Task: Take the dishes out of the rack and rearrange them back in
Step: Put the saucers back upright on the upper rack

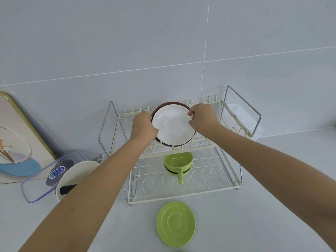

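Flanking the rack [181,194]: a green saucer [175,223] in front, white bowl [76,176] left.

You've got a two-tier white wire dish rack [209,191] standing against the back edge of the worktop. Upper tier, middle slots: white saucer [173,124] on edge, face toward you, leaning on a brown-rimmed plate [171,103] directly behind it. Lower tier, back middle: green cup [177,160], mouth up and tilted toward you, handle pointing at the front rail, seated in a dark-rimmed piece beneath it. Green saucer [176,223] lies flat on the worktop, just in front of the rack's front edge.
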